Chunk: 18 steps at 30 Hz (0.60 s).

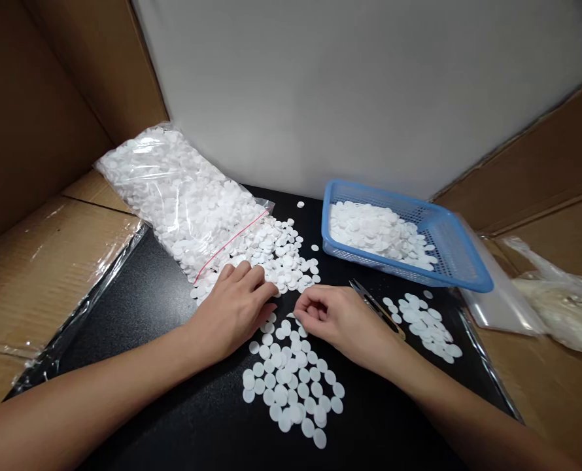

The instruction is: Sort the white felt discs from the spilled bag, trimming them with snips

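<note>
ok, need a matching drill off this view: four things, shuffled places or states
1. blue basket
2. clear bag
3. snips
4. left hand

A. on the black table, beside the right hand
B. packed with white discs, red line near one end
C. fingers at the edge of the loose heap
D. back right, discs piled toward its left end

Pairs: 1-D, 2-B, 3-A, 4-C

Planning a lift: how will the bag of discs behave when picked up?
The bag will likely sag and shift: its film looks thin and creased over loose discs. Probably hefty, since it bulges with them. Discs may spill past the red strip, where many already lie loose.
</note>
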Each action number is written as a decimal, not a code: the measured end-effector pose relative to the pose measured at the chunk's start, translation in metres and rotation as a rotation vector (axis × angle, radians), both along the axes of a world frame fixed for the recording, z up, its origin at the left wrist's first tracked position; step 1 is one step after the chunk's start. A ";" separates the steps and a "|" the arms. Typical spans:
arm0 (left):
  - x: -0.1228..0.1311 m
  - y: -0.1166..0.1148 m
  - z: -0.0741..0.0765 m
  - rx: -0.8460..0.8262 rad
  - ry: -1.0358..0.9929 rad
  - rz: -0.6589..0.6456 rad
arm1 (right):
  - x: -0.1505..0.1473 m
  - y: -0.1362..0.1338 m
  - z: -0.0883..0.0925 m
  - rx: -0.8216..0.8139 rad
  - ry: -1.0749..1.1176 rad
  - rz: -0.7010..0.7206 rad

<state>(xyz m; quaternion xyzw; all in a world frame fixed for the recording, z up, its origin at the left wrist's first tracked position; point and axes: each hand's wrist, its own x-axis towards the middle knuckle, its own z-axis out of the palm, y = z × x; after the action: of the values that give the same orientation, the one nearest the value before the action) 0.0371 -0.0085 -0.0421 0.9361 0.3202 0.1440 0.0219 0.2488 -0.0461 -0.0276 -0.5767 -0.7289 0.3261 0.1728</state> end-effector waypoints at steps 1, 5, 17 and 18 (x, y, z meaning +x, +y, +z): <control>0.001 0.001 -0.001 0.027 0.010 -0.002 | 0.002 0.000 0.001 -0.040 0.003 -0.027; 0.003 0.001 -0.002 0.042 -0.005 -0.012 | 0.010 0.005 -0.003 0.066 -0.008 -0.098; -0.008 -0.003 0.001 -0.156 -0.136 -0.090 | 0.013 0.004 -0.008 0.257 -0.029 -0.031; -0.009 -0.002 0.001 -0.155 -0.132 -0.082 | 0.012 0.005 -0.005 0.189 0.039 -0.057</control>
<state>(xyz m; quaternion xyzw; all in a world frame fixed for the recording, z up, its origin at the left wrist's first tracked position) 0.0285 -0.0109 -0.0408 0.9323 0.2897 0.1793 0.1213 0.2607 -0.0414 -0.0329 -0.5719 -0.7361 0.2619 0.2500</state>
